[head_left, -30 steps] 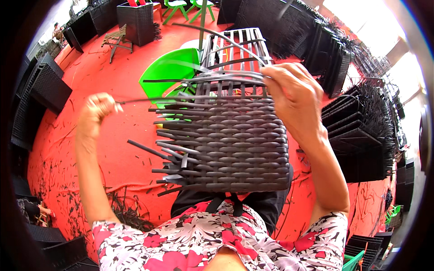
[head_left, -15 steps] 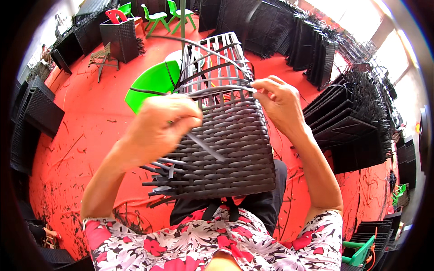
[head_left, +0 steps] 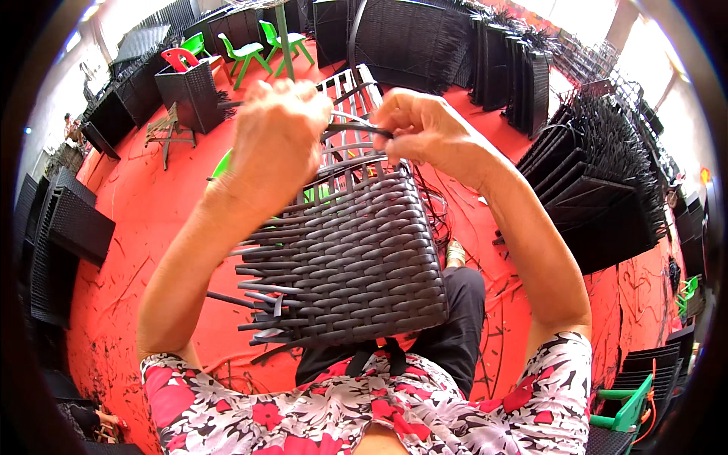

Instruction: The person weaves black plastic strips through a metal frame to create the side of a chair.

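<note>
Below both hands [head_left: 279, 136] [head_left: 421, 125], the dark woven panel [head_left: 356, 258] lies over black trousers [head_left: 464, 318].

green chairs [head_left: 248, 51] stand on a red floor [head_left: 163, 205].

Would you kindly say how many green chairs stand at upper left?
3: left chair, right of a red chair; middle chair; right chair, partly behind the pole. Others may be hidden.
</note>
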{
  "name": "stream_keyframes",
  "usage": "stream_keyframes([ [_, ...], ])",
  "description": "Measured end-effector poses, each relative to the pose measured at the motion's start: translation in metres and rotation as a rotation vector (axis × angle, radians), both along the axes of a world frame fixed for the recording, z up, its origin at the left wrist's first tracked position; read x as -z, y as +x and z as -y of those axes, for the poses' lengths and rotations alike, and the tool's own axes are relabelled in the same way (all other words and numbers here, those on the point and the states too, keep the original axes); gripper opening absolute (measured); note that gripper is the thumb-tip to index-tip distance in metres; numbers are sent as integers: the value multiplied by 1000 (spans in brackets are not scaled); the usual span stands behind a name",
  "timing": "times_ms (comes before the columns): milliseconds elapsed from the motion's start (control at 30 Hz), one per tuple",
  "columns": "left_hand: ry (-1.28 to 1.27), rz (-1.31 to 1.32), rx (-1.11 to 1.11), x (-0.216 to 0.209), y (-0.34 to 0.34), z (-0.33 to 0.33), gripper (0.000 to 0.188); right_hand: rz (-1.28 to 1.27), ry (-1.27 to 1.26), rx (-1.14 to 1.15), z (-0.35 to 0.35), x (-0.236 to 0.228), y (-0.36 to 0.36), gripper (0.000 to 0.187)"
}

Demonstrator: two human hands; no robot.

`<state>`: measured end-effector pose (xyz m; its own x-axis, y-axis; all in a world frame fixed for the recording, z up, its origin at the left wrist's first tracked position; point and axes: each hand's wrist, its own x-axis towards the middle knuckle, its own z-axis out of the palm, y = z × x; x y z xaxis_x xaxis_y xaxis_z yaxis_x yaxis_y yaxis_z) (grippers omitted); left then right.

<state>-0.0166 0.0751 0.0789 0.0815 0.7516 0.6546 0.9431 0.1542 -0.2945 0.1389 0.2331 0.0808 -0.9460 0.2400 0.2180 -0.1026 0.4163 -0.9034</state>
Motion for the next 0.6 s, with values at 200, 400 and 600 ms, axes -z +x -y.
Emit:
stream_keyframes([
  [200,545,866,506,-93,26,43,29,-150,259,-40,18,-60,-2,14],
  [400,292,482,632,-26,80,58,10,-239,173,-4,10,-58,-1,16],
  [600,-186,694,327,55,43,17,6,-253,113,109,-8,-61,26,28],
])
